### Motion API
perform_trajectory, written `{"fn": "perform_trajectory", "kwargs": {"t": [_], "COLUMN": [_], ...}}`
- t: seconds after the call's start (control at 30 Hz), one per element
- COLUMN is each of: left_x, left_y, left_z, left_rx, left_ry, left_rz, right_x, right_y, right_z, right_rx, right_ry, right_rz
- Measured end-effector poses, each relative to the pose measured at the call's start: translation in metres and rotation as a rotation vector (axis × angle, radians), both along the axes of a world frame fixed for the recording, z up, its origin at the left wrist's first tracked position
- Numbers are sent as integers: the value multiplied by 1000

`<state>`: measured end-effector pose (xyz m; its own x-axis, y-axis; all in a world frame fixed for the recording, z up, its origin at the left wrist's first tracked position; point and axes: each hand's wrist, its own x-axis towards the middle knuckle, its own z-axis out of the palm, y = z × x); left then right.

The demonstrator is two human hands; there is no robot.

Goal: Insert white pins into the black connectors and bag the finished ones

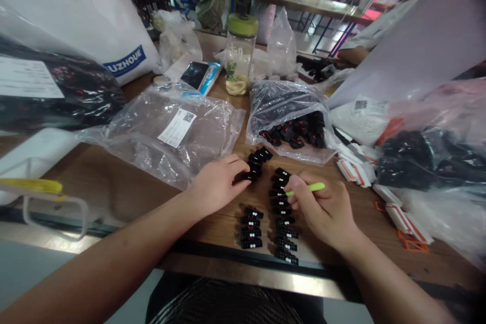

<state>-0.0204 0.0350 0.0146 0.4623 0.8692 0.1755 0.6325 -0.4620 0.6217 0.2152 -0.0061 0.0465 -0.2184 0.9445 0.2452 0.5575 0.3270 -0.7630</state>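
Observation:
My left hand (218, 185) reaches to a short group of small black plastic pieces (259, 156), its thumb and fingers closed around one of them. My right hand (322, 205) grips a bright green pen-like stick (314, 187). The stick's tip is at a long column of black pieces (281, 212), many bearing paired white dots. Which piece the tip touches is hidden by the fingers. Nearer to me on the left lies a shorter row of dotted black pieces (251, 233).
Behind the rows lies a clear bag of black pieces (288, 106). A flattened plastic bag (152, 126) with a label is at the left, and a green-lidded bottle (239, 55) stands at the back. White and orange pieces (406, 223) lie right; a yellow-and-white frame (53, 212) is left.

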Motion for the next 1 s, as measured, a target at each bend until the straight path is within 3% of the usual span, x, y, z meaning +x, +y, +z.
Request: {"fn": "perform_trajectory", "kwargs": {"t": [0.1, 0.2, 0.27, 0.4, 0.6, 0.8, 1.0], "left_x": [-7, -14, -17, -16, -10, -5, 1], "left_y": [-1, 1, 3, 5, 2, 1, -5], "left_z": [12, 19, 19, 13, 11, 8, 2], "left_rx": [-43, -254, -355, -440, -371, -265, -235], "left_ry": [-58, -71, -45, -22, -48, -13, 3], "left_rz": [-129, -339, -373, -388, -398, -267, -213], "right_x": [0, -5, -7, -9, -8, -7, -9], "right_y": [-2, -5, -7, -6, -3, 5, -2], "right_z": [7, 10, 8, 1, -8, -19, -18], "right_rx": [-127, -188, -190, -169, -164, -75, 22], "right_ry": [-99, -170, -186, -162, -39, -14, 107], "right_rz": [110, 184, 196, 181, 116, 18, -59]}}
